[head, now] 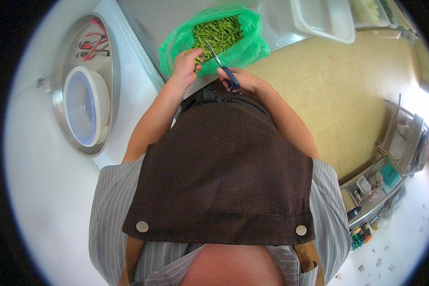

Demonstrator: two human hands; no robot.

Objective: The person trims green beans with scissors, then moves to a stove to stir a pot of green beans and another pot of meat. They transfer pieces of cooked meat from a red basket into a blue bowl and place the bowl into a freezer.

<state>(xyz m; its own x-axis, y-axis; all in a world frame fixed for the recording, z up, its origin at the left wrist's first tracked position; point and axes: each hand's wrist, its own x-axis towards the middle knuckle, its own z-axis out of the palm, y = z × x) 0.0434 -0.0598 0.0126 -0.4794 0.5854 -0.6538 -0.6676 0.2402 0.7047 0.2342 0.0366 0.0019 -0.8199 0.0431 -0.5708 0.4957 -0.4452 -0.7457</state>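
A green plastic bag lies with its mouth wide apart on the grey metal work surface, full of green edamame pods. At the bag's near left edge is my left hand, its fingers closed on a few pods. My right hand holds scissors by their dark blue handles at the bag's near edge. The metal blades point up and left over the pods, beside my left fingertips. Whether the blades touch a pod I cannot tell.
At left, a large oval metal tray holds a white plastic basket and several red-handled tools. A translucent plastic container stands at upper right. Tan floor lies to the right, with a cluttered metal counter beyond.
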